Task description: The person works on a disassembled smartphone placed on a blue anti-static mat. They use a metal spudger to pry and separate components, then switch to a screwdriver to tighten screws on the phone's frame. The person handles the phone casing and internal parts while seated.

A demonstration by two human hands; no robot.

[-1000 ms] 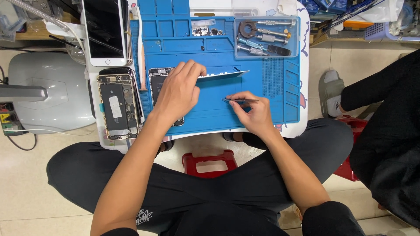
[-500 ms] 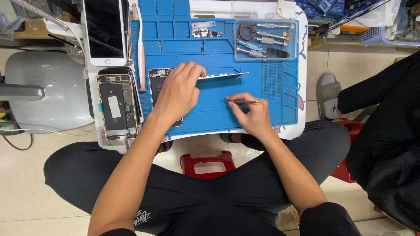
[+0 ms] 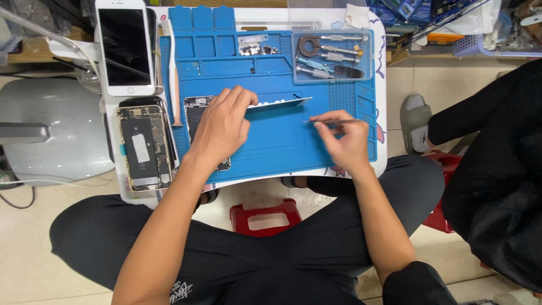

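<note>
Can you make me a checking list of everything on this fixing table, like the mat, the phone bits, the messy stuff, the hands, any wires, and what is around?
Surface: blue work mat on a small white table.
Job's things: opened phone under the left hand; thin metal strip at its fingertips.
Clutter: second opened phone, white phone face up, clear tray of tools, small parts on the mat.
Hands: left hand rests on the opened phone; right hand holds a thin tool.
Cables: white cable on the floor at left.
Surroundings: red stool, another person seated at right, tiled floor.
</note>
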